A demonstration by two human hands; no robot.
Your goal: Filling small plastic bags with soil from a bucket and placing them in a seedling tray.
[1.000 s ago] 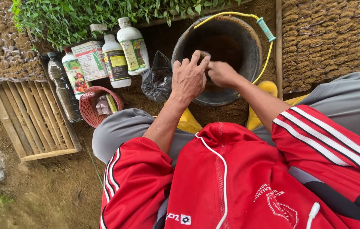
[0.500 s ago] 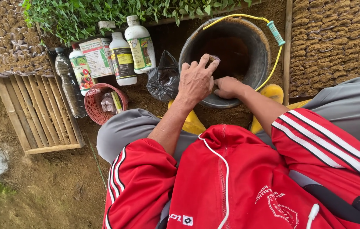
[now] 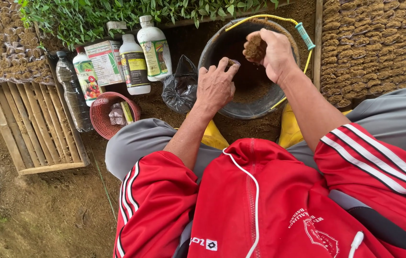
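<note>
bare brown soil outdoors, green seedlings along the top of the frame.
right hand clenches a brown clump of soil above the round black plastic bucket at upper centre; left hand pinches a small bit of soil at its fingertips over the bucket.
</note>
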